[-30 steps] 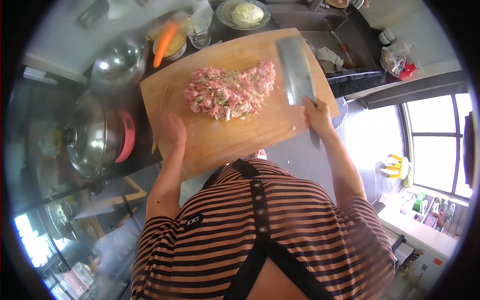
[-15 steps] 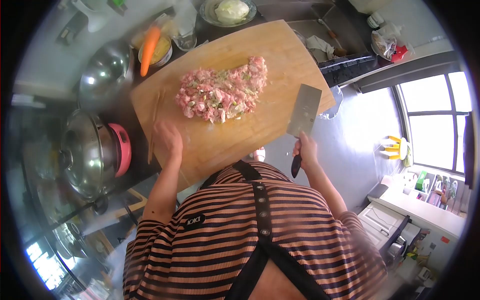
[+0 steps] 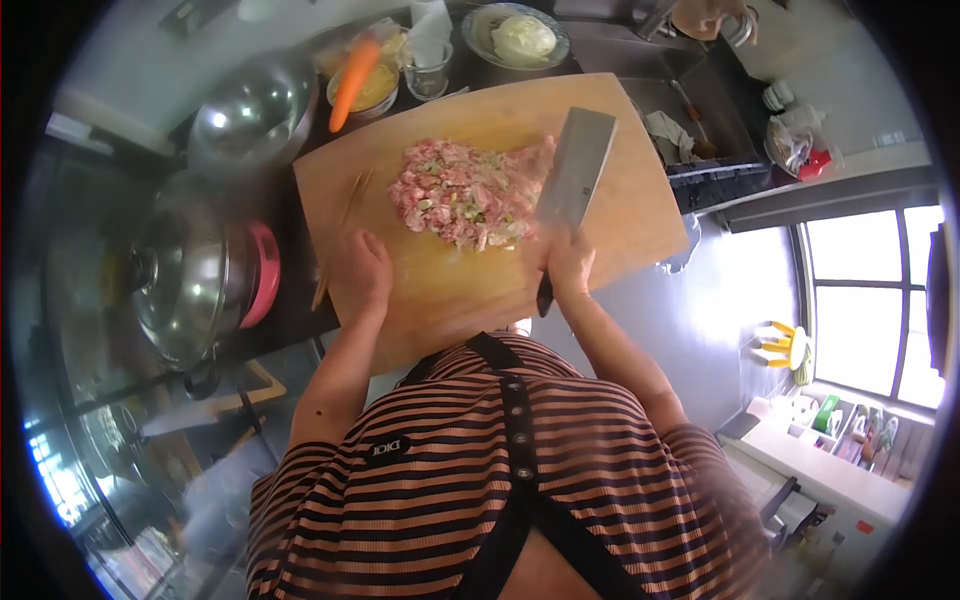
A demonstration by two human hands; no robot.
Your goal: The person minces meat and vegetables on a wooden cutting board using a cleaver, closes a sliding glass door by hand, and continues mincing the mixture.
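A heap of chopped pink meat with pale and green bits [image 3: 465, 195] lies on the wooden cutting board [image 3: 440, 300]. My right hand [image 3: 568, 262] is closed round the dark handle of a cleaver [image 3: 578, 165], whose wide blade is over the board at the heap's right edge. On the board's left part is my left hand [image 3: 370, 268], fingers apart and holding nothing. Thin wooden chopsticks [image 3: 354, 200] lie beyond it along the board's left side.
Behind the board are a steel bowl [image 3: 255, 110], a carrot [image 3: 354, 85] on a bowl, a glass cup [image 3: 428, 70] and a plate with cabbage [image 3: 523, 40]. A lidded pot [image 3: 185, 280] stands left. The sink [image 3: 660, 95] is at the back right.
The cleaver in my right hand has moved left from the board's right side to the edge of the meat. My left hand stays on the left part of the board. The camera view has shifted.
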